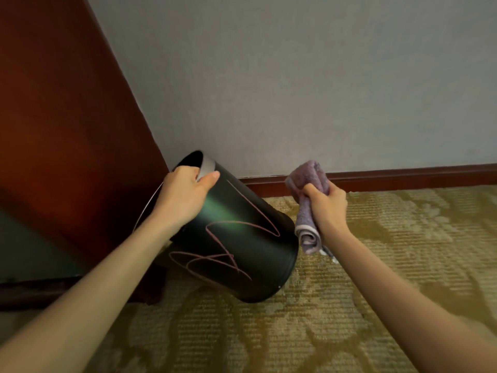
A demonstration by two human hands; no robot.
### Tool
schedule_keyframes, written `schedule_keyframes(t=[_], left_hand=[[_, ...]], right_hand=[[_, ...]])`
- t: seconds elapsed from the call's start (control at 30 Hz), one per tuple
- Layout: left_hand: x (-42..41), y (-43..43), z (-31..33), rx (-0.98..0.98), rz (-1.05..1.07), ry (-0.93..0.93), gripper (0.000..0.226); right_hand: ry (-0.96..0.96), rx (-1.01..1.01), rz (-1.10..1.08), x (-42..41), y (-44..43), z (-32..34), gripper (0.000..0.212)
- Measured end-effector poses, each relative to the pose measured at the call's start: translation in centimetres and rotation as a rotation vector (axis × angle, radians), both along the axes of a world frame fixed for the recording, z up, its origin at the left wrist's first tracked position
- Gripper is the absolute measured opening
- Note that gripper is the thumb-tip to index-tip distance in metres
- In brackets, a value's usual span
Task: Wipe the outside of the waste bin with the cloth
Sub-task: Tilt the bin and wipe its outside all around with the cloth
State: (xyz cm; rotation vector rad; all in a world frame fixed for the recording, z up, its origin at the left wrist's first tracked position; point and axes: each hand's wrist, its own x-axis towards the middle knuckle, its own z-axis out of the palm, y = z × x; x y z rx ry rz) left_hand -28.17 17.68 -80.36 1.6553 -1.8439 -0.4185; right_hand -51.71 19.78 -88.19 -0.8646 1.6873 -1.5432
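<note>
- Dark cylindrical waste bin with a silver rim and pinkish scribbled lines on its glossy side (236,238): tilted, mouth toward 11 o'clock, base toward 5 o'clock; only its lower edge appears to meet the floor.
- Left hand (185,196): closed over the bin's rim, thumb lying on the outer wall, fingers curled inside the mouth.
- Folded lilac terry cloth (309,205): just beside the bin at its 3 o'clock side; no contact between the two can be made out.
- Right hand (326,208): clenched in a fist around the middle of the cloth, one bunched end standing out above the fist, the other hanging below.
- Olive patterned carpet (376,265): covers the floor beneath bin and arms.
- Pale grey wall (295,90): at 12 o'clock, with a reddish-brown skirting board (403,177) along its foot.
- Reddish-brown wooden panel (67,130): at 9 o'clock, close against the bin's mouth.
</note>
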Motion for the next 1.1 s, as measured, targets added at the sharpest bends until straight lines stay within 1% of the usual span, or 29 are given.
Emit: schedule_keyframes(t=[0.27,0.47,0.6,0.7,0.83,0.9,0.97,1.03,1.1], left_hand=[[-2.4,0.0,-0.1,0.015,-0.025,0.072,0.049],[-6.0,0.9,-0.6,0.079,-0.079,0.186,0.045],[-9.4,1.6,-0.3,0.059,-0.145,0.117,0.046],[-10.8,2.1,-0.1,0.049,-0.171,0.073,0.047],[-12.6,2.7,-0.1,0.062,-0.154,0.111,0.047],[-13.5,2.8,-0.1,0.114,-0.165,0.198,0.045],[-14.3,2.8,-0.3,0.228,-0.201,0.303,0.047],[-14.9,2.7,-0.6,0.314,-0.234,0.341,0.049],[-15.4,2.4,-0.5,0.352,-0.263,0.333,0.042]], right_hand=[[0.053,0.009,-0.035,-1.9,0.4,-0.5,0.005],[0.103,0.013,-0.066,-4.7,1.1,-0.1,0.007],[0.113,-0.001,-0.063,-7.7,2.3,0.5,0.011],[0.123,-0.005,-0.101,-9.9,3.4,0.6,0.011],[0.146,0.018,-0.134,-11.8,4.9,0.3,0.009],[0.160,0.027,-0.153,-12.6,5.7,0.1,0.007],[0.198,0.027,-0.164,-13.3,6.4,-0.2,0.003],[0.224,0.036,-0.170,-13.9,7.2,-0.4,0.003],[0.220,0.057,-0.169,-14.5,7.8,-0.6,0.008]])
